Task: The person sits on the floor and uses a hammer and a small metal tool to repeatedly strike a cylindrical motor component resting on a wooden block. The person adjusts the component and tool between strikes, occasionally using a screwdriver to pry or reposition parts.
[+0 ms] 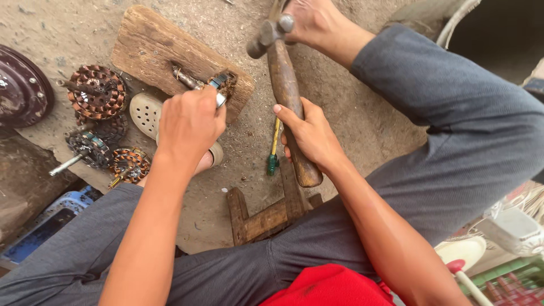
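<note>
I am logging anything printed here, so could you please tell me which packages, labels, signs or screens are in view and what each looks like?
None can be made out: no package, label, sign or screen shows.
Left hand: grips a metal part on the wooden block.
Right hand: holds a wooden-handled hammer.

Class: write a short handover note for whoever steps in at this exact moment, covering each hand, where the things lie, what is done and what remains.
Left hand: gripping a metal chisel against the wound part on the wooden block.
Right hand: holding the hammer raised, head above the block.
Nearby: three copper-wound stators lie left of the block; a screwdriver lies on the ground.
Done: part placed, chisel set.
Left: the blow; the part on the block looks still wound.
</note>
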